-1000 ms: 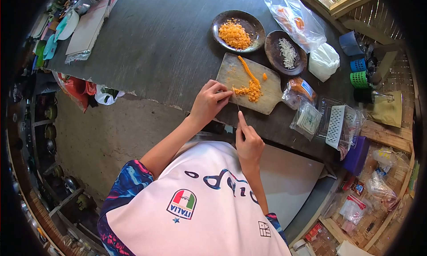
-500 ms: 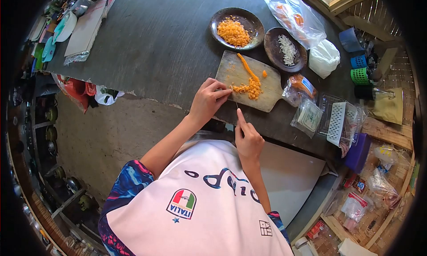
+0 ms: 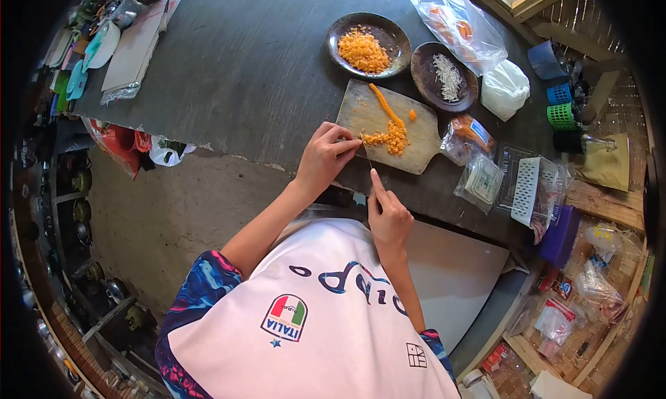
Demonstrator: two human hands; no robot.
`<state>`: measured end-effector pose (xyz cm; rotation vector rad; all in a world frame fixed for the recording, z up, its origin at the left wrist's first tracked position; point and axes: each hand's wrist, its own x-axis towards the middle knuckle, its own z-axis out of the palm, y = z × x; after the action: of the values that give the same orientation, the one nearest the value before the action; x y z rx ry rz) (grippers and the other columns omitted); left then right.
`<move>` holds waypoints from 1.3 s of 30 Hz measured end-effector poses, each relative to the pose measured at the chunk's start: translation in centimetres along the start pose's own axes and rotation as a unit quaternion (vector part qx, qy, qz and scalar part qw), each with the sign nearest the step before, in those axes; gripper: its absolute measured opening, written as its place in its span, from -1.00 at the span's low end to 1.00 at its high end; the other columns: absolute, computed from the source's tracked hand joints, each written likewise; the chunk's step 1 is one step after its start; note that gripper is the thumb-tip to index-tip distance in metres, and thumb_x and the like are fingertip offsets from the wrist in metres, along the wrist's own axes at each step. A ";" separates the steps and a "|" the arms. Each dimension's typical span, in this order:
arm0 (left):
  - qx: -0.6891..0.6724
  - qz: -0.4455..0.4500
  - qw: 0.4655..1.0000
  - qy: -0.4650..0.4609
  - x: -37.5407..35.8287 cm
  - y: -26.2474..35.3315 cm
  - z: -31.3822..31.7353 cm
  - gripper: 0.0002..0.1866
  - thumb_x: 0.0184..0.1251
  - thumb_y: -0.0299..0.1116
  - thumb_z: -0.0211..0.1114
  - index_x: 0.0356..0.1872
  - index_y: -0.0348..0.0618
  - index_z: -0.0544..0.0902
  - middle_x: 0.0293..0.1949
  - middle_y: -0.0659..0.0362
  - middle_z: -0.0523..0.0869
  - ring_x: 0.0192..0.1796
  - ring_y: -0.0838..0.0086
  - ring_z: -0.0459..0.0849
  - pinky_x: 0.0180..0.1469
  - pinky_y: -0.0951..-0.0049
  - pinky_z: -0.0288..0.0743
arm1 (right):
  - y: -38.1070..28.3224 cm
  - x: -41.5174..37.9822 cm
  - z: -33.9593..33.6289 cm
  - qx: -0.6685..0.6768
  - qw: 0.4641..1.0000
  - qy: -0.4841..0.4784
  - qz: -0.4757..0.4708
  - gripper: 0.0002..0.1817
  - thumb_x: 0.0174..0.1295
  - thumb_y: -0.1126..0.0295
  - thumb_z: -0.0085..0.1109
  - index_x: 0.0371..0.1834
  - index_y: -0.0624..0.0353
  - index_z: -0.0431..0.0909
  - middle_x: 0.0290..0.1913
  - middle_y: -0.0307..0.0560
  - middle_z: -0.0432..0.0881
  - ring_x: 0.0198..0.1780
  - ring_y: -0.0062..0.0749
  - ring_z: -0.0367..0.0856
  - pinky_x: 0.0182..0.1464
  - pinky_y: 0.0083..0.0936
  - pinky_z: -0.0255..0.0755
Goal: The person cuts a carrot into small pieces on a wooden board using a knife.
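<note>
My right hand (image 3: 390,222) is closed around a knife (image 3: 367,154), its index finger stretched along the top toward the thin blade. The handle is hidden in the palm. My left hand (image 3: 325,156) is closed, with its fingertips pressed together against the blade's far end at the near-left edge of the wooden cutting board (image 3: 416,162). Whatever those fingers pinch is hidden. On the board lie finely chopped orange bits (image 3: 396,139), a long orange carrot strip (image 3: 385,104) and a small orange piece (image 3: 413,114).
Beyond the board stand a brown plate of diced orange pieces (image 3: 363,51) and a plate of white shreds (image 3: 449,78). Plastic bags (image 3: 458,24), packets (image 3: 472,137) and a white perforated basket (image 3: 526,189) sit to the right. A knife (image 3: 164,16) rests on boards at far left.
Both hands, the knife and the chopped bits keep nearly the same places. The view has shifted very slightly.
</note>
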<state>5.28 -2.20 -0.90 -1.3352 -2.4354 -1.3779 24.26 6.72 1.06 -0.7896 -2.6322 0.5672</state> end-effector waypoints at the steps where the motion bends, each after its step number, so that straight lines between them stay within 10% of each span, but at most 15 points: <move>1: 0.003 0.001 1.000 -0.002 0.0 0.0 0.0 -0.77 0.20 -0.51 0.62 -0.10 -0.08 0.94 -0.14 0.24 0.84 0.02 0.30 0.73 0.08 0.26 0.72 | 0.0 0.1 -0.2 0.002 1.000 0.000 0.003 -0.37 0.39 0.39 0.40 0.53 -0.41 0.68 -0.52 -0.21 0.54 -0.58 -0.22 0.61 -0.46 -0.19 0.58; 39: 0.004 0.012 1.000 -0.008 -0.1 -0.3 -0.1 -0.74 0.18 -0.55 0.62 -0.09 -0.06 0.93 -0.14 0.27 0.83 0.01 0.31 0.73 0.07 0.26 0.71 | -0.3 0.1 0.1 -0.004 1.000 -0.007 0.009 -0.38 0.41 0.37 0.40 0.53 -0.45 0.67 -0.51 -0.20 0.56 -0.58 -0.19 0.64 -0.45 -0.18 0.63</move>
<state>5.15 -2.41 -1.09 -1.3741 -2.4244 -1.3551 24.00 6.51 1.13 -0.8168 -2.6445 0.5695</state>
